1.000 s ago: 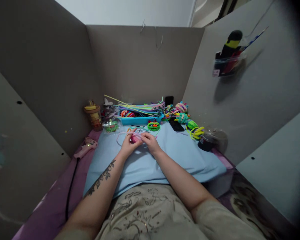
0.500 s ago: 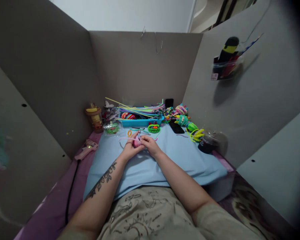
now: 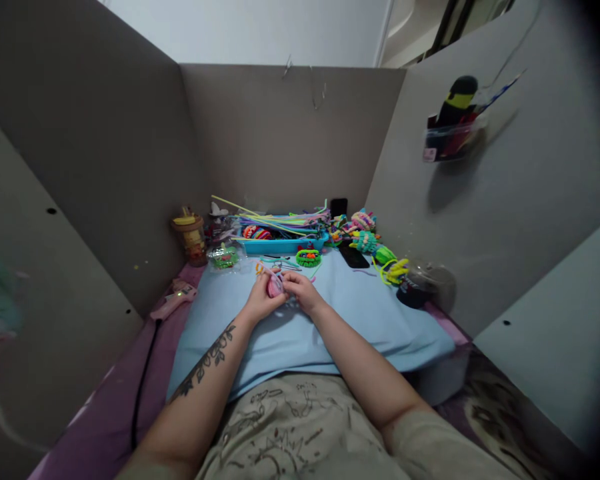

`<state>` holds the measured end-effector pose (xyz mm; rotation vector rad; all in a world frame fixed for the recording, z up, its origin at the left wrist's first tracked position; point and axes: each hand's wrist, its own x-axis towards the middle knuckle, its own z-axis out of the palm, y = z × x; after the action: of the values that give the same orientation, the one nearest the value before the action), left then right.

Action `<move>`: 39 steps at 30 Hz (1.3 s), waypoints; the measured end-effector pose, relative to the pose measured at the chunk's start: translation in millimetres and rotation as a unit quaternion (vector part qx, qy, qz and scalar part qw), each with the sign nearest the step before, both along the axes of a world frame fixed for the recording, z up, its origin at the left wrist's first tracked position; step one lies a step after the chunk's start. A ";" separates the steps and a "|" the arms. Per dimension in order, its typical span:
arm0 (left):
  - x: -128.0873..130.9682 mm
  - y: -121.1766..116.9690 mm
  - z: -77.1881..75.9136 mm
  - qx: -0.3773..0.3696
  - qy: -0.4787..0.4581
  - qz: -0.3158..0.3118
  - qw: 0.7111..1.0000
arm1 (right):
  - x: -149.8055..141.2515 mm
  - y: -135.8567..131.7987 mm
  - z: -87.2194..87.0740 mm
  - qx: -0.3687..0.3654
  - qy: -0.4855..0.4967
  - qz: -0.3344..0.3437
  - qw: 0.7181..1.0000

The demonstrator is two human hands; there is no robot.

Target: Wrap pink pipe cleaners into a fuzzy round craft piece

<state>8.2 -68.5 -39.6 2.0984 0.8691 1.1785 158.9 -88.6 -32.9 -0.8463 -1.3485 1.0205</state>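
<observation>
My left hand (image 3: 261, 300) and my right hand (image 3: 301, 291) meet over the light blue cloth (image 3: 360, 313), both closed around a small pink coiled pipe-cleaner piece (image 3: 274, 287). A thin pink strand trails from it toward the far side. Just beyond the hands lie a green pipe-cleaner ring (image 3: 308, 257) and a few loose strands. Behind them stands a blue tray (image 3: 280, 244) filled with several coloured pipe cleaners.
A pink glue gun (image 3: 173, 299) with a black cord lies at the left edge. A brown lidded cup (image 3: 191, 235) stands at the back left. Finished coloured pieces (image 3: 367, 239), a black phone (image 3: 353, 255) and a dark lidded cup (image 3: 416, 287) sit on the right. Grey partition walls enclose the desk.
The pink strand that looped out to the left is now drawn in close to the coil. Both hands stayed together on the piece, shifted slightly toward the far side.
</observation>
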 end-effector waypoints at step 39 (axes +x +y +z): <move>-1.2 -8.1 6.1 0.126 0.104 0.045 0.985 | -0.8 -7.8 -4.4 0.105 -0.197 -0.189 0.956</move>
<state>7.0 -76.6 -33.5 2.4449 0.9608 1.1821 158.1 -96.4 -37.4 -1.1302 -1.5169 0.4122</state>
